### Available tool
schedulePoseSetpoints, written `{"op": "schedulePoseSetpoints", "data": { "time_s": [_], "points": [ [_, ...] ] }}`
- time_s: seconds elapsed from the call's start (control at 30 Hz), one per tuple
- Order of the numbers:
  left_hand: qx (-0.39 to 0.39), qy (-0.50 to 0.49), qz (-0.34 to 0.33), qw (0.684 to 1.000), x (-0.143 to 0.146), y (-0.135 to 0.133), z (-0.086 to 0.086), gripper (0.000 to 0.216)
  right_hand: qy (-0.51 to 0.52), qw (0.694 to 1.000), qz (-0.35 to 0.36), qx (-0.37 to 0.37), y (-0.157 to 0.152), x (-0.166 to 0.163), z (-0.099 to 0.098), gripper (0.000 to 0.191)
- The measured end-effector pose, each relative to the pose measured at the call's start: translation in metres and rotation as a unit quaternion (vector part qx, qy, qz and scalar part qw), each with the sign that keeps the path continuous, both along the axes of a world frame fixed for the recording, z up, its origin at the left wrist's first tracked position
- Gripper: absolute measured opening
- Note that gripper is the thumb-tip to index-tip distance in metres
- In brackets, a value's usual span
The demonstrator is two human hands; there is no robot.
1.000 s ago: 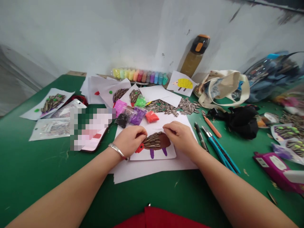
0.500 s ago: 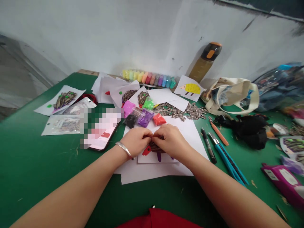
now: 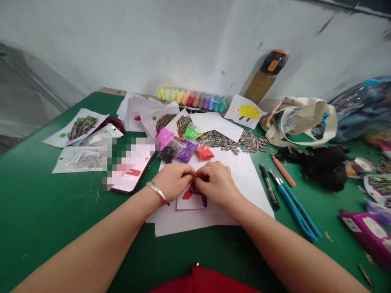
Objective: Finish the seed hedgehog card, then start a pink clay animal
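My left hand point(image 3: 172, 181) and my right hand point(image 3: 215, 182) meet fingertip to fingertip over a small white card point(image 3: 187, 202) lying on a stack of white paper point(image 3: 244, 179). The card carries a clay hedgehog with a red head point(image 3: 188, 193) and purple legs; most of its seed-covered body is hidden under my right hand. Both hands have the fingers curled and pinched together at the hedgehog's back. What they pinch is too small to see. A silver bracelet point(image 3: 157, 191) is on my left wrist.
A pile of sunflower seeds point(image 3: 232, 141) and small clay bags point(image 3: 182, 149) lie just behind the paper. Pens and a blue cutter point(image 3: 295, 205) lie to the right, a phone point(image 3: 128, 179) to the left. Finished cards point(image 3: 77, 128), a clay strip point(image 3: 191, 97), a bottle point(image 3: 265, 77) and bags point(image 3: 302, 120) ring the green table.
My right hand has slid left across the hedgehog to meet the left hand, now covering the seed-covered body that showed a second ago. The view shifted slightly.
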State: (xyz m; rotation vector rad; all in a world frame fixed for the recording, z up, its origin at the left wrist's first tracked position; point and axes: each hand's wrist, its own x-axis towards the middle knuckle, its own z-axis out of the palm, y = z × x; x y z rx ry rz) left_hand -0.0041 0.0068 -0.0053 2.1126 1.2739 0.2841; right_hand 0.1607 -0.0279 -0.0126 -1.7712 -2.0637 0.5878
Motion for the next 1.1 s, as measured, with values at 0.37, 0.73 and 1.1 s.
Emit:
{"op": "schedulePoseSetpoints", "data": {
  "time_s": [0.37, 0.73, 1.1],
  "points": [
    [0.043, 0.03, -0.033, 0.998, -0.0013, 0.0024, 0.0006, 0.026, 0.008, 1.0, 0.025, 0.003, 0.002, 0.009, 0.0036, 0.019],
    [0.067, 0.026, -0.133, 0.989, 0.0013, 0.0034, -0.0014, 0.016, -0.033, 0.998, 0.038, 0.042, -0.0007, 0.008, -0.0004, 0.019],
    [0.063, 0.0, -0.122, 0.991, 0.0009, 0.0052, -0.0033, 0.015, -0.025, 0.998, 0.049, 0.035, 0.0038, 0.0068, 0.0006, 0.017]
  ]
}}
